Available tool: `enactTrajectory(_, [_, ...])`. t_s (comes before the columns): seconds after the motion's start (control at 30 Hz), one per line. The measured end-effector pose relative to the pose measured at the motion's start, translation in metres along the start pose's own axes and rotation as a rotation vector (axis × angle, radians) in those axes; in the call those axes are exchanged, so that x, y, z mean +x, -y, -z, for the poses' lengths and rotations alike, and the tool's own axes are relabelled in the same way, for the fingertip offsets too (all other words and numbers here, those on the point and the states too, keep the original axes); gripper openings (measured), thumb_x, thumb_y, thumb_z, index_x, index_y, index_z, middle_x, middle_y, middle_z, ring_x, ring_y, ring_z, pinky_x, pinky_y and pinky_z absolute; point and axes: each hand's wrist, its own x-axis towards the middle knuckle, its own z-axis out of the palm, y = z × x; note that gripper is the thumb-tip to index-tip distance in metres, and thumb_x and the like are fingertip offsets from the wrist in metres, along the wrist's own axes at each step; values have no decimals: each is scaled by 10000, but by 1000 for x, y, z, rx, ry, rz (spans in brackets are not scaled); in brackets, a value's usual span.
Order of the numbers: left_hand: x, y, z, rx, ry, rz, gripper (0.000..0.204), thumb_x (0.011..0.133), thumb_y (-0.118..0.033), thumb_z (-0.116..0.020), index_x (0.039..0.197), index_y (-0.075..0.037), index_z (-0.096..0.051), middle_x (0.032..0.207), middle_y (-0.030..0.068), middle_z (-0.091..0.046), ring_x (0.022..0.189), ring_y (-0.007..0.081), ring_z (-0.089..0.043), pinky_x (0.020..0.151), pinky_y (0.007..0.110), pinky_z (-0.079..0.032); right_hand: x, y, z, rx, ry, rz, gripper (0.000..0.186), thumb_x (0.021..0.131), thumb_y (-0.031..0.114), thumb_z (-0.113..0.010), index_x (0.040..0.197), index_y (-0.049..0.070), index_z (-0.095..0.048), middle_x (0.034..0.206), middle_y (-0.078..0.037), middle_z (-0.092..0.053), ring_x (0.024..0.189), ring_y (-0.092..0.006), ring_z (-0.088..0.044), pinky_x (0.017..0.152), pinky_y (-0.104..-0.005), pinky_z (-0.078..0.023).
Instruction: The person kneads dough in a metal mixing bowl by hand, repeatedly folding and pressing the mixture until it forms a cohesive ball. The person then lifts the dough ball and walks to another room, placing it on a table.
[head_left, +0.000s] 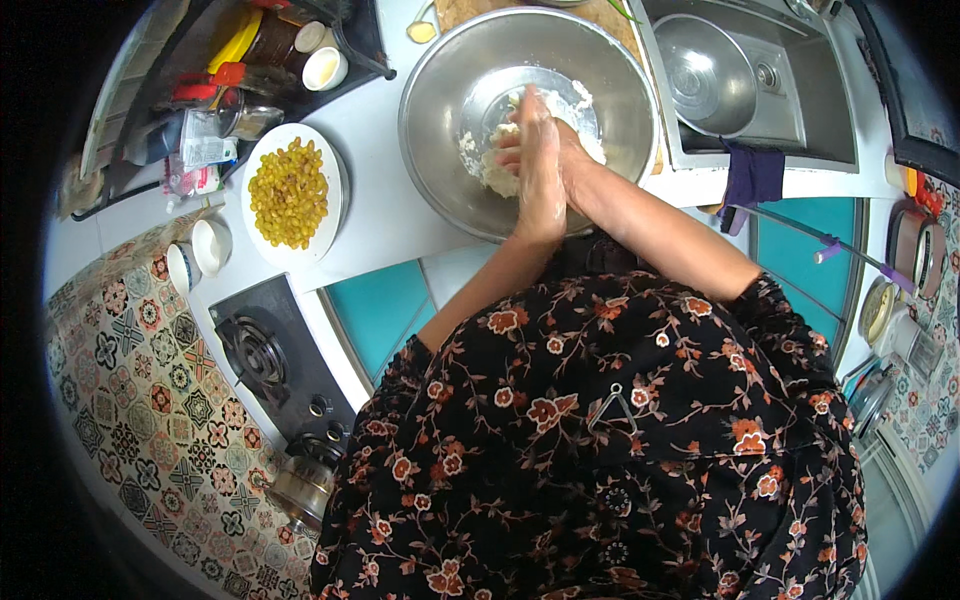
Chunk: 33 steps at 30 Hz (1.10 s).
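Over a wide steel bowl (430,130) my two hands are pressed palm to palm. My left hand (541,170) is seen edge-on, flat and stretched out, with pale wet dough smeared on it. My right hand (568,150) lies against its inner side, and its fingers are mostly hidden. Whether anything sits between the palms I cannot tell. Below them in the bowl is a lumpy white dough (497,180), with loose crumbs and white flour stuck to the metal around it.
Left of the bowl stands a white plate (336,215) heaped with yellow-green beans or similar small pieces. Beyond it is a rack (370,60) of jars and packets. A gas hob (265,350) lies nearer left. At right, a sink (800,110) holds a metal basin (705,75); a dark cloth (752,172) hangs at its front.
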Motion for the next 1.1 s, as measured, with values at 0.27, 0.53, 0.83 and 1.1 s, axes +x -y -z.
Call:
enactTrajectory(0.27, [26,-33,22,-369,-7,179,474,874,-248,-535,1229,50,-434,1181,186,-528,1122,267,-489,966,374,-363,-25,-20,-3,-48,160,-93,528,859,306,-578,1293,68,-393,1116,-99,-557,958,-194,-558,756,-328,-493])
enactTrajectory(0.53, [5,-32,62,58,40,266,329,851,-48,-546,1154,58,-473,1047,136,-561,1004,210,-540,876,323,-438,-21,27,6,-844,-5,328,592,721,225,-745,1231,77,-483,784,-74,-620,615,-137,-610,552,-247,-515])
enactTrajectory(0.83, [28,-32,98,1307,410,-223,344,805,-51,-544,1148,-15,-543,1054,133,-601,929,256,-585,840,337,-452,-23,37,48,-1735,-155,850,235,864,262,-541,1059,147,-606,777,-129,-639,747,-286,-626,667,-383,-491])
enactTrajectory(1.1, [55,-39,77,1852,777,-421,559,714,-113,-661,1233,-45,-467,1098,201,-520,1077,314,-480,944,386,-361,-39,88,90,-1604,-621,1271,413,767,126,-637,1165,123,-528,996,-121,-569,948,-286,-541,850,-393,-435])
